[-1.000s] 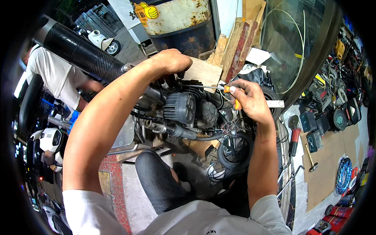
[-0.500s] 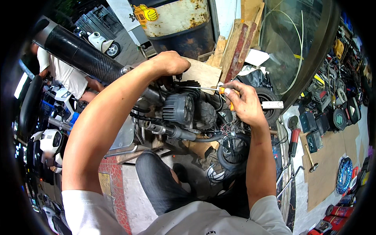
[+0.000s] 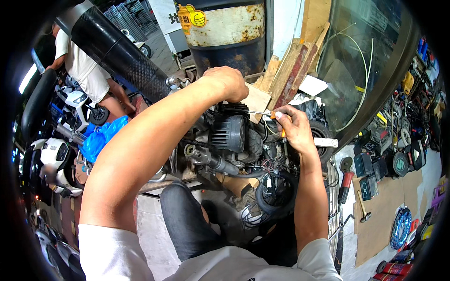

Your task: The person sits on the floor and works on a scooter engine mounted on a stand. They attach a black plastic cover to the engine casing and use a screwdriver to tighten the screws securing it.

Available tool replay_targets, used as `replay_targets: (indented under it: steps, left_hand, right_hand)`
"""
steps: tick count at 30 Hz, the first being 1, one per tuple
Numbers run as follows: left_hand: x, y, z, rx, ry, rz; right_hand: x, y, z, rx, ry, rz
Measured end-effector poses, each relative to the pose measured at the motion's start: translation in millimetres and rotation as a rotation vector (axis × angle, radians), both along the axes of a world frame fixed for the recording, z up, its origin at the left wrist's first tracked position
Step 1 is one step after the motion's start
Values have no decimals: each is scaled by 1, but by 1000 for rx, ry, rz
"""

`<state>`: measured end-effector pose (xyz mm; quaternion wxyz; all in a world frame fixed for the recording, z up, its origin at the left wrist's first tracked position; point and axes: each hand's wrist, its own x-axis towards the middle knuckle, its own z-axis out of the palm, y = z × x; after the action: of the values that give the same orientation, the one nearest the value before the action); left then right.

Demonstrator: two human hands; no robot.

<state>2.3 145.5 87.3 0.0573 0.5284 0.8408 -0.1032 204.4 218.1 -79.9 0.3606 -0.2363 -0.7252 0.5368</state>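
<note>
A screwdriver [image 3: 259, 112] with a thin metal shaft and orange-yellow handle is gripped in my right hand [image 3: 297, 129]. The shaft points left toward a dark finned engine part just below my left hand [image 3: 228, 83]. That hand is curled over the far side of the engine; its fingertips and whatever they hold are hidden. Nearer to me sits the black ribbed engine cover [image 3: 228, 133]. A grey metal tube [image 3: 218, 164] with an open fork-like end lies below it, and loose thin wires [image 3: 272, 161] hang under my right hand.
A rusty black-and-white drum [image 3: 227, 28] and wooden boards [image 3: 293, 70] stand beyond. A carbon-look tube [image 3: 117, 54] slants at left, near another person [image 3: 82, 61] and parked scooters. On the right, a hammer [image 3: 363, 206], a red-handled tool [image 3: 346, 185] and cardboard [image 3: 382, 229] lie on the ground.
The view has shifted, and my left hand has come closer to my right, curling further over the engine. The screwdriver stays in my right hand, still pointing left. The person at left has moved.
</note>
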Motion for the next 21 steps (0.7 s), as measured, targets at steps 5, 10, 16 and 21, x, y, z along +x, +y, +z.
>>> replay_targets:
  steps: [5, 10, 16, 21]
  left_hand:
    - [-21, 1, -6, 80, 130, -112]
    - [-18, -8, -23, 319, 435, -196]
    - [54, -77, -68, 572, 175, -461]
    - [46, -86, -79, 826, -27, -483]
  right_hand:
    - [-5, -13, 17, 115, -33, 3]
    - [-18, -3, 11, 49, -6, 71]
    - [-23, 10, 2, -22, 40, 120]
    - [-24, 23, -2, -66, 107, 161]
